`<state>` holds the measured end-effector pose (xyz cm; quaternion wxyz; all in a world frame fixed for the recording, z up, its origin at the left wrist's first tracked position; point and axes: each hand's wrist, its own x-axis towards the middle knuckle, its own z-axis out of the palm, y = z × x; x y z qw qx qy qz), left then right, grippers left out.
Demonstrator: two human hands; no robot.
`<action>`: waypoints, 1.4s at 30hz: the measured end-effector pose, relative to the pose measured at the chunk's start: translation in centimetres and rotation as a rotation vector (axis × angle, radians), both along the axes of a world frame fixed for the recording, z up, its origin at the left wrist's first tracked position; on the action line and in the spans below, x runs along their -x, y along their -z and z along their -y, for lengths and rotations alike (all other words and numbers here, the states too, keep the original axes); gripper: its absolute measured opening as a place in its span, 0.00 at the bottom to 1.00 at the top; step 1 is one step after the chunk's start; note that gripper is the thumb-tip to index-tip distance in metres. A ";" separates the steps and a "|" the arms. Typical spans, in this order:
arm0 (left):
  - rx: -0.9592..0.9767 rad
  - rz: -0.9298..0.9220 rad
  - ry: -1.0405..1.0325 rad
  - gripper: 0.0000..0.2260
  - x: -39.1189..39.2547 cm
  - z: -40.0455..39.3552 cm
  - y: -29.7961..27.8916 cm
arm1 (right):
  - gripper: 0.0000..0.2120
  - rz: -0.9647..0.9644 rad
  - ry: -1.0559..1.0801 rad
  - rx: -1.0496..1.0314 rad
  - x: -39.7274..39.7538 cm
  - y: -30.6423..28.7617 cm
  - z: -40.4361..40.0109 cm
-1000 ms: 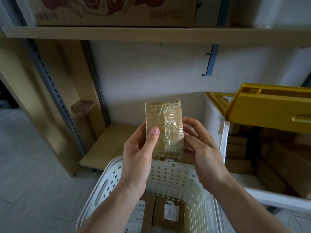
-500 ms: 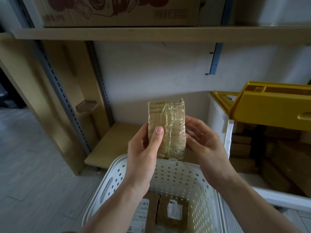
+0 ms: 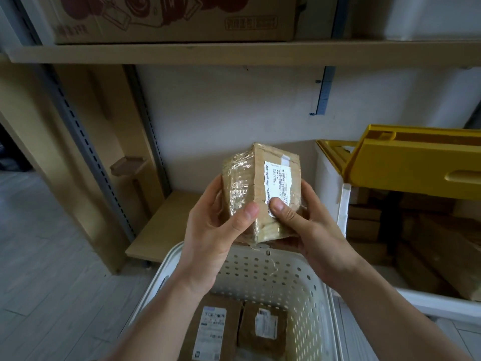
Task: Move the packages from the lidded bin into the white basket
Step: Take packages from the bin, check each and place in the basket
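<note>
A small brown cardboard package (image 3: 260, 188), wrapped in clear tape and bearing a white label, is held upright above the far rim of the white perforated basket (image 3: 263, 274). My left hand (image 3: 216, 235) grips its left side with the thumb on the front. My right hand (image 3: 307, 225) grips its right side, thumb on the label's lower corner. Two labelled brown packages (image 3: 216, 329) lie side by side on the basket's floor. To the right stands the white bin (image 3: 335, 201) with its yellow lid (image 3: 416, 162) raised; several brown boxes (image 3: 364, 222) are stacked inside it.
A wooden shelf board (image 3: 234, 52) runs overhead with a big printed carton (image 3: 174, 16) on it. A low wooden shelf (image 3: 166, 225) sits behind the basket, with a grey slotted upright (image 3: 93, 152) to its left. Pale plank floor (image 3: 52, 256) spreads to the left.
The package has been turned in my hands, so its labelled face now shows. My right hand has closed on it, thumb on the label. The view has moved closer.
</note>
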<state>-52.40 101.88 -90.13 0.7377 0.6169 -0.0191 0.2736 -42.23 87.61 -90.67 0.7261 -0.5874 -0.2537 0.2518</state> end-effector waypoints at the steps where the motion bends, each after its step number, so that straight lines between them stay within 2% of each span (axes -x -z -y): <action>1: -0.012 0.008 -0.010 0.26 0.0 -0.1 0.0 | 0.37 0.009 0.020 -0.023 0.0 -0.2 0.2; 6: -0.054 0.008 -0.066 0.19 -0.1 -0.3 0.1 | 0.36 -0.048 0.188 -0.108 -0.4 -0.6 0.7; 9: -0.072 -0.036 -0.100 0.20 -0.1 -0.4 0.6 | 0.24 -0.067 0.249 -0.127 -0.6 -0.3 0.9; 11: -0.055 -0.080 -0.136 0.20 -0.1 -0.4 0.9 | 0.21 -0.021 0.293 -0.104 -0.7 0.0 0.9; 17: -0.042 -0.146 -0.158 0.23 0.0 -0.2 1.1 | 0.22 0.023 0.327 -0.080 -0.8 0.6 0.9; 27: -0.043 -0.169 -0.209 0.23 -0.1 -0.2 1.1 | 0.20 0.017 0.341 -0.069 -0.7 0.7 0.7; 29: -0.026 -0.169 -0.210 0.23 -0.1 -0.2 1.0 | 0.21 0.069 0.329 -0.045 -0.7 0.7 0.8; 31: 0.016 -0.175 -0.180 0.27 -0.2 -0.4 1.0 | 0.29 0.117 0.259 -0.009 -0.8 0.5 1.0; 34: 0.106 -0.189 -0.069 0.36 -0.3 -0.3 1.1 | 0.41 0.043 0.080 -0.077 -1.1 0.3 1.3; 36: 0.132 -0.181 -0.014 0.35 -0.4 -0.3 1.2 | 0.44 0.027 0.078 -0.126 -1.3 0.1 1.3; 38: 0.174 -0.155 0.008 0.29 -0.4 -0.4 1.1 | 0.50 -0.039 0.133 -0.202 -1.3 0.0 1.3; 40: 0.239 -0.144 0.006 0.24 -0.4 -0.5 1.0 | 0.47 -0.115 0.192 -0.258 -1.1 -0.4 1.3; 42: 0.278 -0.146 -0.009 0.21 -0.4 -0.7 1.0 | 0.38 -0.145 0.234 -0.282 -0.8 -0.8 1.5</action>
